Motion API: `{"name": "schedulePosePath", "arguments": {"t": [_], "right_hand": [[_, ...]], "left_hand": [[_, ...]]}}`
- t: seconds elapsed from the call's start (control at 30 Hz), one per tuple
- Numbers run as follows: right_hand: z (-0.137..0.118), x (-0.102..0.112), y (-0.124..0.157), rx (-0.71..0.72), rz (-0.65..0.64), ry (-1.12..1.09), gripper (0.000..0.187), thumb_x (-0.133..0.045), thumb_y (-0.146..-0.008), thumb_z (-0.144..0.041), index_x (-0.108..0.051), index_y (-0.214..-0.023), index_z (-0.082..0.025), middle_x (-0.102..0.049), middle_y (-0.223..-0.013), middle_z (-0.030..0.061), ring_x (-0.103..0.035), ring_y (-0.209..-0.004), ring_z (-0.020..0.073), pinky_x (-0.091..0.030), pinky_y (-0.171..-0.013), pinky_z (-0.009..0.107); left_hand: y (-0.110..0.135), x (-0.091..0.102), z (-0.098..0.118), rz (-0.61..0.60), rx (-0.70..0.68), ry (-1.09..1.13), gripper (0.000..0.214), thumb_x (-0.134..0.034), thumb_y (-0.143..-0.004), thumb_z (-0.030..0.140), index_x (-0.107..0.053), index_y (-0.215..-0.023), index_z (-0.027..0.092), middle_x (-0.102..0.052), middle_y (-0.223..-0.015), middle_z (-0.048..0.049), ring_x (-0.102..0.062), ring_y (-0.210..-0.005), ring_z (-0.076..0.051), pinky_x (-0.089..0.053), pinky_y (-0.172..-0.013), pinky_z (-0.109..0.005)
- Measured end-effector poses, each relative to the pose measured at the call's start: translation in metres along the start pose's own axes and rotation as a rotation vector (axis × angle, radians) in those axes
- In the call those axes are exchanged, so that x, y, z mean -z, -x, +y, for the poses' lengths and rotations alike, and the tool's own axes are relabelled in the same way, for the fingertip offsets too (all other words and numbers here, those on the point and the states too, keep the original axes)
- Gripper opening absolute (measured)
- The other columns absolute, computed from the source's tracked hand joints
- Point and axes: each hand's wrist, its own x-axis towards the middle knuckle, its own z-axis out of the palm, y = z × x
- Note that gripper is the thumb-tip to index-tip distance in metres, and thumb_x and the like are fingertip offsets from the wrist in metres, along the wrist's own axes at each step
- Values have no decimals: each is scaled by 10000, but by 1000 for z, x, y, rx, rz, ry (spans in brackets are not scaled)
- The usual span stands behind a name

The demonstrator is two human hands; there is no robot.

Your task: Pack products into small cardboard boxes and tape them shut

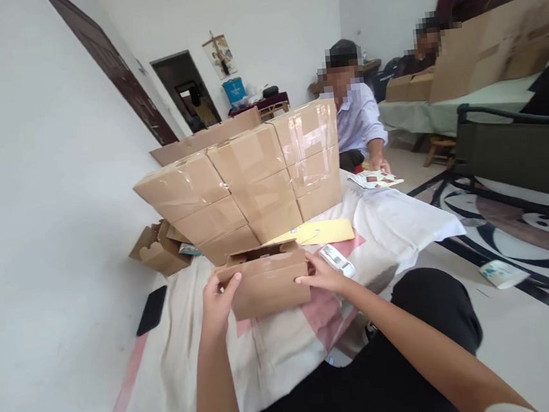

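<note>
Between my two hands is a brown cardboard box [270, 289], standing on the cloth-covered table [185, 344]. Its top shows a dark gap along the far side, so it is at least partly uncovered. My left hand [219, 297] grips the box's left end, thumb on the near face and fingers hidden behind. At the right end my right hand [324, 274] holds on, thumb on the near face. Just right of the box lies a white tape roll or packet [337, 260], whose kind I cannot make out. Yellow sheets [323, 232] lie behind it.
Stacked, taped cartons [262, 175] rise behind the box. An opened carton [159, 249] stands at the left, near a black flat device [152, 310]. Across the table a person [358, 117] holds a printed packet [373, 179]. A dark green chair [516, 150] stands at the right.
</note>
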Motion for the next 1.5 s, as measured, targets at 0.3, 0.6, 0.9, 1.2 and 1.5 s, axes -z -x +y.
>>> {"name": "schedulePosePath", "arguments": {"t": [0.3,0.6,0.9,1.2,1.5], "right_hand": [[-15,6,2,105,-36,204,1139,-834,-751,-552,-209,-1651,-243,-297,-1650,161,-308,-1519,355,-285,-1238,514],[-30,182,-46,-296,600,668,673,-507,-952,-559,-501,-1451,-107,-450,-1497,270,-527,-1287,389,-373,-1101,622],[54,248,-34,-646,778,762,584,-704,-887,-524,-598,-1265,-92,-536,-1403,244,-438,-1367,400,-335,-1104,634],[0,251,-35,-293,829,461,659,-402,-935,-741,-640,-1057,-138,-727,-962,133,-682,-939,286,-564,-818,447],[-120,133,-75,8,110,-184,625,-751,-725,-714,-659,-1101,-222,-727,-955,58,-694,-954,270,-592,-791,387]], "left_hand": [[32,16,-68,38,-136,-51,272,-755,-813,447,-730,-907,194,-668,-1056,-69,-617,-1061,-232,-499,-920,-362],[38,35,-67,-146,-501,-420,207,-641,-915,306,-776,-1071,328,-731,-1243,-55,-656,-1167,-272,-501,-1047,-487],[37,39,-70,-167,-476,-438,259,-668,-885,254,-772,-1104,345,-651,-1414,-50,-618,-1307,-307,-538,-1082,-524],[46,22,-66,-103,-450,-459,230,-663,-890,291,-776,-1088,323,-558,-1517,-33,-613,-1310,-322,-600,-995,-442],[61,-24,-36,-171,-510,-441,253,-639,-897,242,-787,-1099,275,-454,-1590,-101,-614,-1310,-327,-602,-965,-452]]}}
